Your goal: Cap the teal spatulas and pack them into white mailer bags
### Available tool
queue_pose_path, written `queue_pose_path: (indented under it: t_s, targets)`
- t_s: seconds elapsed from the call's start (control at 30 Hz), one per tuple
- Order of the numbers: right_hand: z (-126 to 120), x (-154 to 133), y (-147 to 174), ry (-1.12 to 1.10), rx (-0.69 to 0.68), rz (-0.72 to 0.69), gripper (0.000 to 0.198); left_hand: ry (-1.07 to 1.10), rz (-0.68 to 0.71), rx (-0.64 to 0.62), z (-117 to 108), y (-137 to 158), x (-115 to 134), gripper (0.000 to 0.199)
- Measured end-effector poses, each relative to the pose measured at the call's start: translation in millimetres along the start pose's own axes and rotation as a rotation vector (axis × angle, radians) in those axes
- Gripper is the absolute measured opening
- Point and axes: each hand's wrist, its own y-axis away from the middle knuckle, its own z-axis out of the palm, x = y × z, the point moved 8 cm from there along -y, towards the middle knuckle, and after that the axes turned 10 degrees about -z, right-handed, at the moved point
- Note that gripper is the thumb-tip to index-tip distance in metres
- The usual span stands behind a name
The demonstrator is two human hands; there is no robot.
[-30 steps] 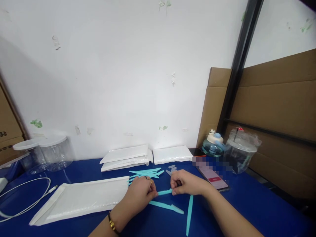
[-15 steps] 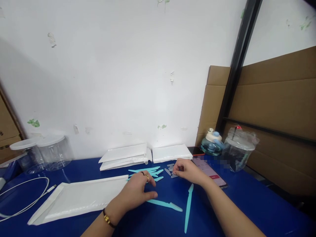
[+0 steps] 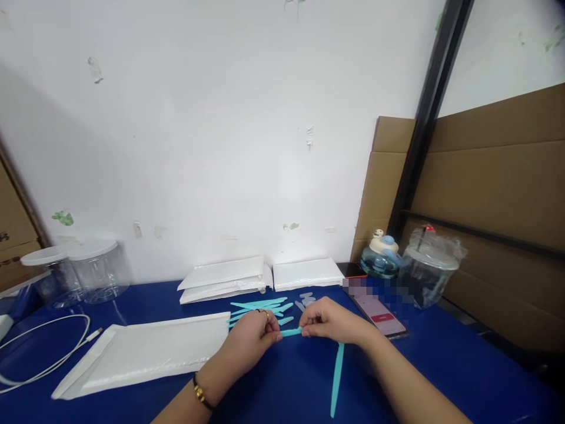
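Note:
My left hand [image 3: 260,335] pinches the handle of a turquoise eyebrow razor [image 3: 291,332], held level just above the blue table. At its blade end the fingers of my right hand [image 3: 324,321] are closed; they hide the tip and whatever small piece they may pinch there. Behind my right hand lie several small clear blade caps [image 3: 306,297]. A loose pile of turquoise razors [image 3: 260,304] rests behind my left hand. One more razor [image 3: 337,380] lies by itself below my right wrist, its upper end partly covered.
A white padded envelope [image 3: 150,356] lies at left, near a white cable [image 3: 66,368]. More white envelopes [image 3: 225,280] stand along the wall. Two clear jars [image 3: 99,274] are far left. A phone [image 3: 379,315], a teal bottle [image 3: 379,262] and a lidded plastic cup [image 3: 428,271] are at right.
My left hand has closed on the razor that lay before it and raised it. My right hand has come from the clear caps toward me, to the razor's blade end.

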Motion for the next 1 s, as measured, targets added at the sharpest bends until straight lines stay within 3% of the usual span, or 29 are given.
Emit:
queue_pose_path:
  t_s: [0.27,0.33,0.43,0.53,0.67,0.83,1.0]
  targets:
    - [-42,38,6,0.136,0.283,0.133,0.021,-0.209,-0.101,0.175,-26,-16,-38,0.009]
    - [-48,35,12,0.181,0.26,0.135,0.019,-0.232,-0.11,0.223,-29,-17,-41,0.012]
    - [-46,33,24,0.195,0.066,0.112,0.019,-0.214,-0.08,0.259,-30,-14,-34,0.02]
    - [-38,42,37,0.224,-0.124,0.16,0.024,-0.174,-0.035,0.223,-24,-9,-20,0.018]
    - [-20,43,31,0.138,-0.175,0.196,0.014,-0.07,0.024,0.138,-13,3,-2,0.023]
    - [6,10,5,-0.028,-0.081,0.062,0.014,-0.061,0.143,0.007,7,16,16,0.026]
    - [-5,10,2,-0.034,0.048,0.033,0.009,-0.228,0.072,0.008,7,7,4,0.029]
